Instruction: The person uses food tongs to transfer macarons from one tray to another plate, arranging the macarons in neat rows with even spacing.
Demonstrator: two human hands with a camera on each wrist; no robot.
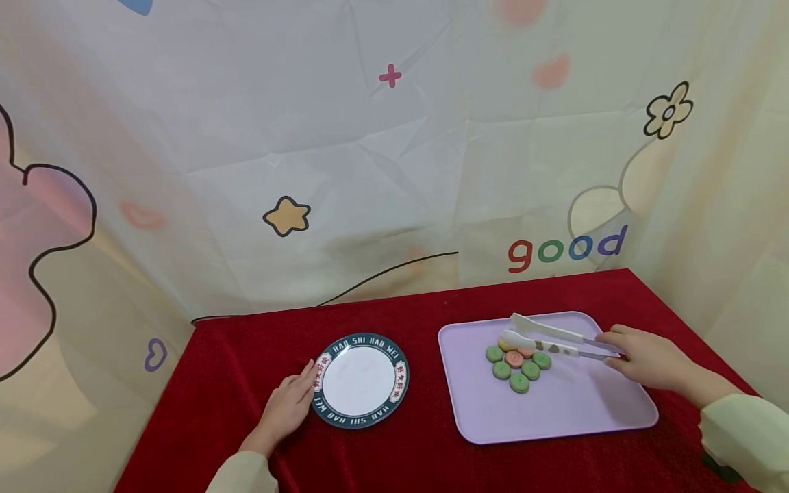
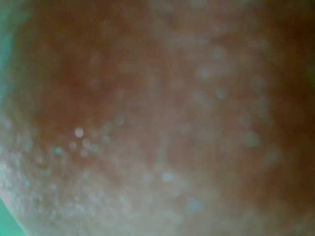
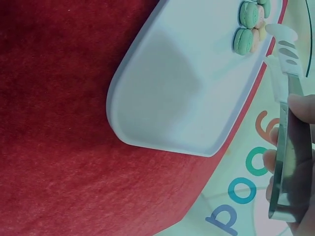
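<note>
My left hand [image 1: 288,407] rests against the left rim of a round plate [image 1: 359,381] with a white middle and a dark green lettered border. Its fingers look fairly straight on the rim. On the right, my right hand [image 1: 647,357] grips metal-handled tongs [image 1: 557,349] with pale tips, one bearing brown spots. In the head view the tips stand apart above a cluster of macarons [image 1: 519,383], green, pink and yellow, lying on a lilac tray [image 1: 592,404]. In the right wrist view the fingers and thumb hold the tongs [image 3: 290,147]. Whether the tips touch a macaron, I cannot tell.
A red cloth [image 1: 425,459] covers the table under plate and tray. Behind it hangs a pale printed curtain [image 1: 345,137] with the word "good". The left wrist view is filled by a blurred brownish surface.
</note>
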